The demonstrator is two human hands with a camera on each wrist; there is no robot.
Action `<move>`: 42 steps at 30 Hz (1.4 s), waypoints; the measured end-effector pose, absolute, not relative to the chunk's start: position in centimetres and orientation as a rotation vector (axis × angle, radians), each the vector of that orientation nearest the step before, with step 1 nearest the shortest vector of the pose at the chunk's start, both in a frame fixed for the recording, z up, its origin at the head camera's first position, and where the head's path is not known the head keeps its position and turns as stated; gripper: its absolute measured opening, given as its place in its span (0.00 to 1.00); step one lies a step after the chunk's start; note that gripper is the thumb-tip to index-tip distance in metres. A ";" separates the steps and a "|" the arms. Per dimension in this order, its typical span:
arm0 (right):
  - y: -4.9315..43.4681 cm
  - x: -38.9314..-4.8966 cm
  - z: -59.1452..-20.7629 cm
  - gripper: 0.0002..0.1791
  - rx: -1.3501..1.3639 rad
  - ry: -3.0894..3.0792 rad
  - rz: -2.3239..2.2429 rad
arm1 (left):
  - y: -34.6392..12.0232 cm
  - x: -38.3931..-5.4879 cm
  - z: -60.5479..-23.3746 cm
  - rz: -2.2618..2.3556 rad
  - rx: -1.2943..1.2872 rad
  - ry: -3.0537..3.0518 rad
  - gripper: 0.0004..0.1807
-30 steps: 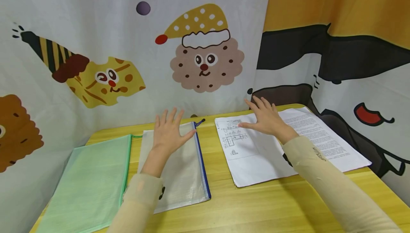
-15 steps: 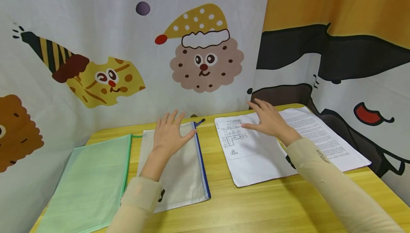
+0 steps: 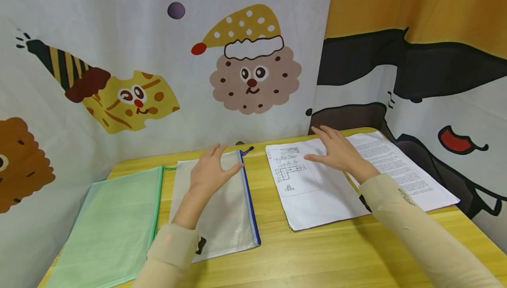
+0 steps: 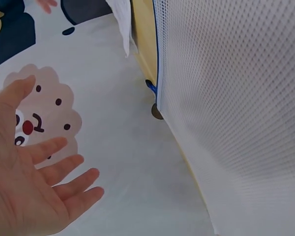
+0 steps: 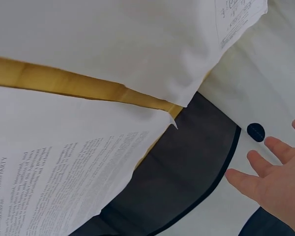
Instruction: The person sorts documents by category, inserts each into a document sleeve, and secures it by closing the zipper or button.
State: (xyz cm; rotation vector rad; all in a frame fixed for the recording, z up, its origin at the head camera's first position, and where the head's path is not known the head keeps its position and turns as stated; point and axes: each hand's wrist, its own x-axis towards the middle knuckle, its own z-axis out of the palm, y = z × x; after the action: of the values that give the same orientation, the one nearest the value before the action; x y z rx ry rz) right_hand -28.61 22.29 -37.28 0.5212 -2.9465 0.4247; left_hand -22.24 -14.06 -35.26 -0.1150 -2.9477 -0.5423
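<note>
My left hand hovers over a whitish mesh zip pouch with a blue zipper edge, fingers spread and loosely bent. In the left wrist view the pouch is off to the right, apart from the palm. My right hand is held above the papers with its thumb apart from the fingers, gripping nothing. Below it lie a sheet with a line drawing and, to its right, a sheet of printed text. The right wrist view shows a narrow gap between the drawing sheet and the text sheet.
A green mesh zip pouch lies at the left of the wooden table. Behind the table hangs a white curtain printed with cartoon food. More printed curtain closes in the right side.
Both hands have lowered slightly, and the right hand has drifted a little to the right. The left fingers have bent somewhat. The pouches and papers have stayed in place.
</note>
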 end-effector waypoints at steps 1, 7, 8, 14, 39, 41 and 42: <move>22.4 -28.6 -37.3 0.56 0.523 -2.947 0.423 | -14.1 -22.2 -35.3 -0.561 -0.112 -2.953 0.47; 22.8 -28.4 -37.5 0.55 0.519 -2.947 0.427 | -14.1 -22.0 -35.6 -0.691 -0.115 -2.984 0.45; 22.8 -28.4 -37.5 0.55 0.516 -2.948 0.427 | -14.1 -21.9 -35.6 -0.723 -0.115 -2.986 0.44; 23.2 -28.3 -37.7 0.55 0.515 -2.947 0.437 | -14.0 -21.7 -36.3 -0.900 -0.114 -2.970 0.41; 23.9 -28.1 -38.6 0.55 0.503 -2.947 0.480 | -13.3 -22.1 -39.9 -1.530 -0.024 -2.923 0.35; 23.9 -28.1 -38.7 0.55 0.503 -2.941 0.487 | -13.2 -22.0 -40.0 -1.553 -0.017 -2.924 0.35; 23.9 -28.2 -38.8 0.55 0.504 -2.939 0.491 | -13.2 -22.0 -40.2 -1.562 -0.015 -2.925 0.35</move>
State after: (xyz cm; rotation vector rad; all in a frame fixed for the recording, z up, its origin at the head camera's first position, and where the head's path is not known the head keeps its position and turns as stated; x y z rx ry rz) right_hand -28.17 23.87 -38.78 0.5041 -2.9394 0.4908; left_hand -22.02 -13.19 -40.17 -0.0153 -2.9253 -1.5623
